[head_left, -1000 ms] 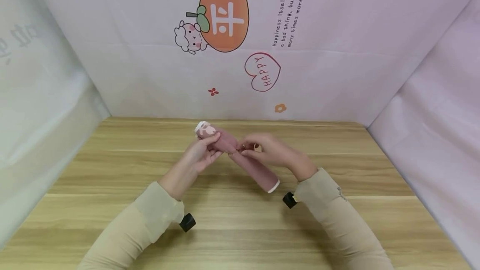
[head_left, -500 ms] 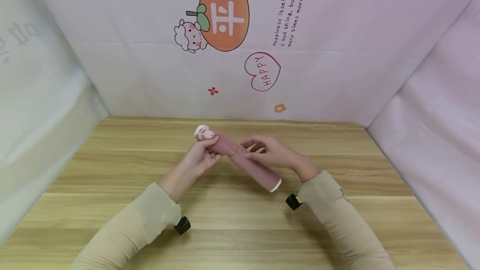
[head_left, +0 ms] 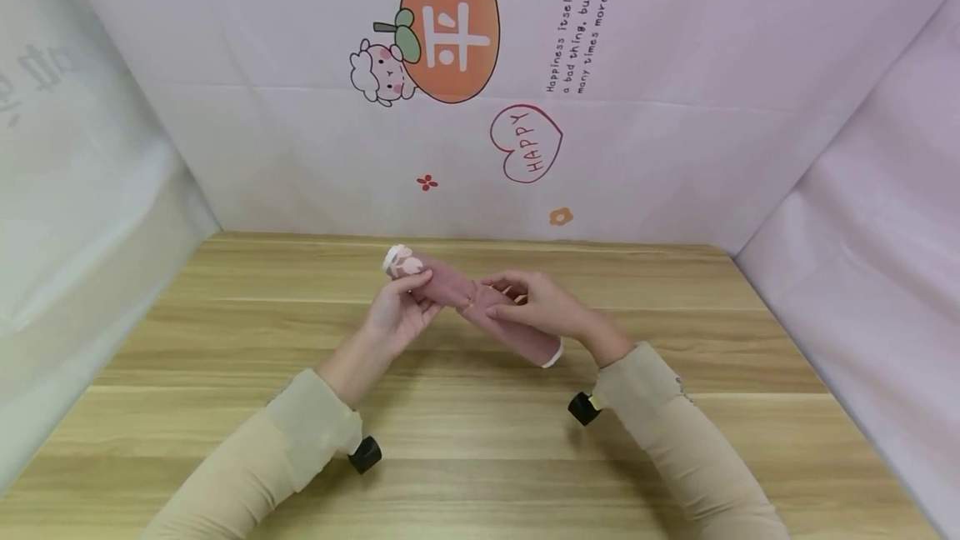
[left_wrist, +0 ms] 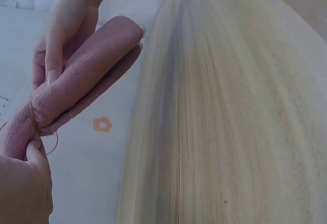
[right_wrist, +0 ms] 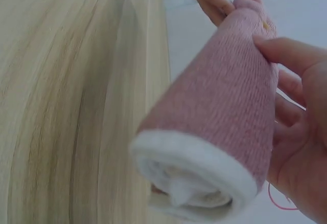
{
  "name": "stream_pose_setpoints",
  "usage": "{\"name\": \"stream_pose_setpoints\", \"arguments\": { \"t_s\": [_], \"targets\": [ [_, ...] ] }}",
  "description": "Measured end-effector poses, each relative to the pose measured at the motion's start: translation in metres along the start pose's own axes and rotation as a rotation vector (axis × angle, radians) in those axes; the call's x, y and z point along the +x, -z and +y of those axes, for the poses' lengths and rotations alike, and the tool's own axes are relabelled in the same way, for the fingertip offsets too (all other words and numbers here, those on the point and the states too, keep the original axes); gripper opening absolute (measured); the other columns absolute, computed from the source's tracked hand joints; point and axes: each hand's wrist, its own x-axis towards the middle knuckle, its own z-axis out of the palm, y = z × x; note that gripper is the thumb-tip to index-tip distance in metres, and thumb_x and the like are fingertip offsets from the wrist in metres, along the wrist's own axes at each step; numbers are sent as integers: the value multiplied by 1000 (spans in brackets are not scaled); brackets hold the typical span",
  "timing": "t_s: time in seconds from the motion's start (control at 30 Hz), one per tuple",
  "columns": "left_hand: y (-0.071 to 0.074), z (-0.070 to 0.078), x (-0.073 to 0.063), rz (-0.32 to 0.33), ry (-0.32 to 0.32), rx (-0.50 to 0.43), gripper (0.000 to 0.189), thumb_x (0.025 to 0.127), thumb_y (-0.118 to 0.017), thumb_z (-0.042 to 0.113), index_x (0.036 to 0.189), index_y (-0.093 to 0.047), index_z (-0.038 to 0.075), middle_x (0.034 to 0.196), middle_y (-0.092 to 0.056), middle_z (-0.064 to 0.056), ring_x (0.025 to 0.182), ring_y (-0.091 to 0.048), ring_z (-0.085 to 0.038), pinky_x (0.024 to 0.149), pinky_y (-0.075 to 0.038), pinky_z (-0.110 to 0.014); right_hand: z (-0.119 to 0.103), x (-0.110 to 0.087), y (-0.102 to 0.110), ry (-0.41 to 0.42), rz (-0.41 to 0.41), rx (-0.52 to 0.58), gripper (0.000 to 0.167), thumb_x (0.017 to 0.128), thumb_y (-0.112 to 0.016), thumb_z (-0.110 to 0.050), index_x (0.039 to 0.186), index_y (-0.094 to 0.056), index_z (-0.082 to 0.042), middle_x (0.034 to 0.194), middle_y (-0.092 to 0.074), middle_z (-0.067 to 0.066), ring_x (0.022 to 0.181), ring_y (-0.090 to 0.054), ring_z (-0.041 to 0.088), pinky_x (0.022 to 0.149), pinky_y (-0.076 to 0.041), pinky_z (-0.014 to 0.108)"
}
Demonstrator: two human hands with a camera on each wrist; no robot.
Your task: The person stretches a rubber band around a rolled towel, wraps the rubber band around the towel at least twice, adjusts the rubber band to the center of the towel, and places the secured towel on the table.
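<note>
A rolled pink towel with white hems and a pale leaf pattern at its far left end is held above the table, slanting down to the right. A thin brownish tie cinches its middle, and a pinkish thread loops out there. My left hand grips the left half, thumb on top. On the right half, just past the tie, my right hand holds the roll with its thumb on the near side. The other fingers are partly hidden behind the towel.
The wooden table spreads below both hands. A white printed cloth hangs behind it, with more white cloth on both sides. A small black device sits at the left cuff, another black device at the right.
My right hand has shifted from the tied middle onto the towel's right half. That end has risen slightly. The left hand keeps its grip, a little farther left.
</note>
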Motion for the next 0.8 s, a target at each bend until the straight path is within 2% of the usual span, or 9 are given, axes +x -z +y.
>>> {"name": "stream_pose_setpoints", "arguments": {
  "t_s": [0.13,0.27,0.37,0.47,0.53,0.6,0.73,0.8],
  "targets": [
    [-1,-2,1,20,-26,-12,18,106,-38,0,120,-44,10,101,-65,-5,103,-64,-15,116,-36,-34,-2,1,-2,54,51,-70,37,94,-76,-9,129,-67,-1,110,-73,7,93,-67,19,77,-57,33],
    [-3,-4,1,35,-53,-5,19,105,-39,-1,120,-44,10,102,-65,-5,114,-58,-19,117,-34,-35,-3,2,-4,126,98,-149,34,91,-78,-6,124,-70,0,106,-74,7,88,-67,16,71,-57,29],
    [-4,-5,1,53,-64,-11,22,105,-40,0,123,-42,11,114,-60,-7,133,-47,-25,118,-32,-36,-4,1,-6,190,136,-212,32,90,-79,-3,120,-71,1,104,-74,9,82,-66,15,68,-56,28],
    [-4,-6,2,74,-66,-9,31,105,-43,1,134,-38,9,134,-50,-13,145,-35,-28,119,-30,-36,-5,1,-8,245,180,-292,31,88,-80,-1,118,-71,1,104,-73,10,79,-64,15,67,-56,27],
    [-4,-7,4,85,-59,5,37,105,-44,3,141,-35,7,141,-45,-16,147,-33,-30,119,-31,-36,-5,1,-10,308,221,-369,30,87,-81,-2,115,-71,1,102,-72,10,77,-63,15,66,-55,28],
    [-5,-8,4,99,-52,25,36,105,-46,5,140,-38,7,142,-45,-16,146,-35,-31,118,-32,-37,-5,0,-11,366,261,-461,30,86,-83,-3,114,-71,0,98,-70,8,76,-62,15,66,-55,28],
    [-7,-10,3,116,-61,41,23,104,-44,7,127,-45,7,130,-52,-13,143,-39,-34,118,-33,-40,-8,-1,-11,452,318,-617,31,83,-85,-2,110,-71,-1,93,-65,7,74,-60,16,66,-55,30],
    [-10,-12,1,120,-77,36,29,101,-42,6,130,-43,7,130,-50,-13,142,-38,-35,118,-32,-41,-9,-1,-11,468,327,-674,31,81,-86,-1,109,-70,-3,92,-64,6,73,-60,17,65,-55,30]
  ]
}}
